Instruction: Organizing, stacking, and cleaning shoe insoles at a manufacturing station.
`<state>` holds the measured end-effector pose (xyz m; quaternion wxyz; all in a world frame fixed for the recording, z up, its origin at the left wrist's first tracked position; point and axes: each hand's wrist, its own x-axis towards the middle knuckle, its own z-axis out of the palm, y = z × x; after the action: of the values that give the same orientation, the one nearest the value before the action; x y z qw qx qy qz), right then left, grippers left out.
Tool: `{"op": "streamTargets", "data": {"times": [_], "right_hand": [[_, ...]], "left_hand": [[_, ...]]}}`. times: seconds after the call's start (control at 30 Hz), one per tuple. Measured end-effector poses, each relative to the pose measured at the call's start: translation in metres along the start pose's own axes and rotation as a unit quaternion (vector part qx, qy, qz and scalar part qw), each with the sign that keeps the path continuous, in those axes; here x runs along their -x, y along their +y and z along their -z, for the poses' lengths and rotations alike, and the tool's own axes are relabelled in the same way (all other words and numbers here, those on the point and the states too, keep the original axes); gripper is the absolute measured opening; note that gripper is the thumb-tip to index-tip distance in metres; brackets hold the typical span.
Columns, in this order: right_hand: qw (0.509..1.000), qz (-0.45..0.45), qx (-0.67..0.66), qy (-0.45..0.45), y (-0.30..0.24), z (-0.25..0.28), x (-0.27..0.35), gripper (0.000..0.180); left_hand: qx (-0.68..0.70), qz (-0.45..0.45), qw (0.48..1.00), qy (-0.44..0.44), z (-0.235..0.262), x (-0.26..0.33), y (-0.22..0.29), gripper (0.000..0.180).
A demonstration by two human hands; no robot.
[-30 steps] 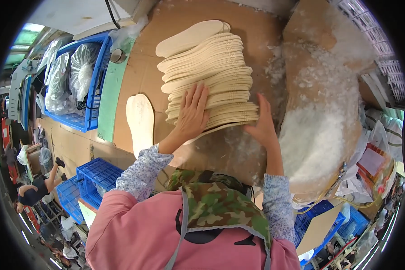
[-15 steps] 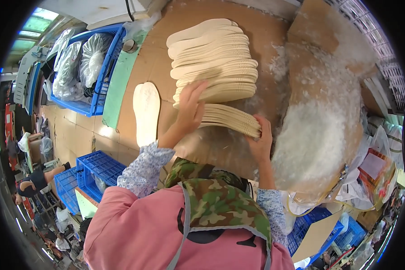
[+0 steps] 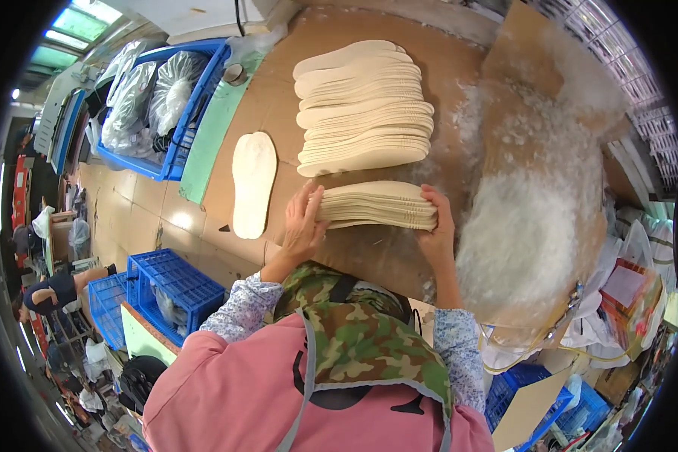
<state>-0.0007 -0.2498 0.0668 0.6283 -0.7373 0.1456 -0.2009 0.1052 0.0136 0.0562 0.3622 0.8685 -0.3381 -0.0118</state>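
Between my two hands is a small stack of cream insoles (image 3: 373, 205), lying sideways with its edges toward me. My left hand (image 3: 303, 224) grips the left end, and my right hand (image 3: 438, 224) is closed round the right end. Just beyond it lies a larger row of overlapping insoles (image 3: 365, 109), apart from the stack I hold. One single insole (image 3: 254, 184) lies flat on the brown work surface to the left of my left hand. The undersides of the held insoles are hidden.
White fluffy fibre (image 3: 520, 241) is heaped on cardboard at the right. A blue crate (image 3: 175, 151) with plastic-wrapped bundles stands at the far left, beside a green strip (image 3: 211, 128) bearing a small round tin (image 3: 234, 74). More blue crates (image 3: 177, 282) stand at the lower left; a person (image 3: 53, 294) is beyond.
My left hand has come back from the large row to the left end of the smaller stack. That stack now lies straighter and closed up between both hands, separated from the row.
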Motion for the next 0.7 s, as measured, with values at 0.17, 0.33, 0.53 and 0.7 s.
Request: {"op": "streamTargets", "data": {"times": [0.17,0.33,0.53,0.7], "right_hand": [[0.987,0.108,0.121,-0.002,0.001,0.005,0.007,0.049],[0.972,0.118,0.202,0.018,0.009,0.006,0.022,0.046],[0.96,0.109,0.256,0.015,0.009,0.006,0.021,0.05],[0.953,0.032,0.301,-0.001,-0.002,0.008,0.014,0.058]], "left_hand": [[0.016,-0.016,1.0,0.008,-0.004,0.019,-0.004,0.061],[0.025,-0.025,0.999,0.016,-0.006,0.039,-0.003,0.054],[0.205,0.119,0.971,0.019,0.005,0.031,-0.005,0.044],[0.271,0.183,0.945,-0.003,0.011,0.014,-0.008,0.048]]}}
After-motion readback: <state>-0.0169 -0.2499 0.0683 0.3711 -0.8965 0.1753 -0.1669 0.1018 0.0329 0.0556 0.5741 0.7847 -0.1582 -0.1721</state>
